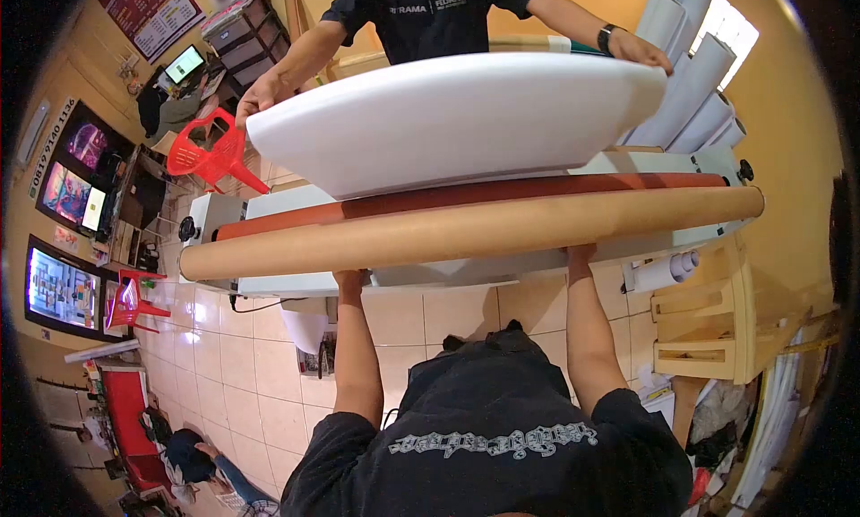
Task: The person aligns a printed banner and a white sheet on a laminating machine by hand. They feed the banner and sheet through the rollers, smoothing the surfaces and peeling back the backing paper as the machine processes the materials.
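A long brown roll (475,228) lies across the front of a white roller machine (640,245), with a red-brown roller (537,187) just behind it. My left hand (351,277) reaches under the machine's near side, below the brown roll. Further right, my right hand (580,251) is at the underside of the roll. The fingers of both hands are hidden, so their grip does not show. Across the machine, a co-worker's two hands hold a wide white sheet (466,114) by its two side ends, curved above the red-brown roller.
Black knobs (187,228) sit at the machine's ends. Large white rolls (699,91) lean at the back right. A red plastic chair (210,150) stands to the left, and a cream wooden chair (708,315) to the right. Another person (193,454) is low at the bottom left.
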### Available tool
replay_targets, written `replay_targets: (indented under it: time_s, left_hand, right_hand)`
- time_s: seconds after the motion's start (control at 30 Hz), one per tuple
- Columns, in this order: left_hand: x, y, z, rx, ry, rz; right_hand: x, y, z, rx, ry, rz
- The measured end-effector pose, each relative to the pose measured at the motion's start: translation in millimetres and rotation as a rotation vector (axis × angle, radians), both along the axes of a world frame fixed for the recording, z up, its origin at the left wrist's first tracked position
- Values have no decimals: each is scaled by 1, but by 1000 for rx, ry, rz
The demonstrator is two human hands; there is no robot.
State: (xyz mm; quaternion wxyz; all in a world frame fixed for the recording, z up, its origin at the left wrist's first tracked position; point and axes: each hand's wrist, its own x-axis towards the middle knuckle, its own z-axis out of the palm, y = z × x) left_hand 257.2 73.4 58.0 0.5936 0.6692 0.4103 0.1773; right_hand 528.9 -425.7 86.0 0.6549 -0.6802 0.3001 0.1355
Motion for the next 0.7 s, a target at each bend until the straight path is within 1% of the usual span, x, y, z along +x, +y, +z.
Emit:
replay_targets:
  time_s: [0.03,0.1,0.13,0.2,0.3,0.43,0.5,0.53,0.57,0.6,0.63,0.67,0.7]
  left_hand:
    - [-1,4,-2,50,86,-73]
    - [-4,10,-8,93,176,-145]
    - [-4,14,-16,389,119,-170]
    - [1,15,-30,859,70,-126]
    - [-5,17,-35,866,106,-157]
    - [-4,15,-11,895,128,-191]
    - [-4,2,15,1320,531,-286]
    - [-8,10,-1,1317,534,-289]
    - [-18,29,-41,1135,348,-141]
    - [-28,37,-65,946,166,5]
    - [-41,17,-18,623,169,231]
    - [-54,-6,40,296,164,442]
    - [-79,18,14,324,64,504]
  right_hand:
    - [0,0,1,-10,-4,-3]
    - [0,0,2,-16,-11,-7]
    - [-1,0,3,-21,-12,-7]
    - [-3,1,3,-25,-13,-10]
    - [-5,1,4,-33,-19,-7]
    - [-4,3,4,-35,-30,-9]
    - [-4,1,4,-38,-39,-10]
    - [-3,-1,4,-43,-46,-12]
    - [-4,-4,4,-61,-58,-5]
    - [-4,-8,6,-87,-73,5]
    - [-3,-15,6,-121,-93,17]
    - [-5,-29,8,-207,-143,39]
    - [-12,-47,12,-296,-195,39]
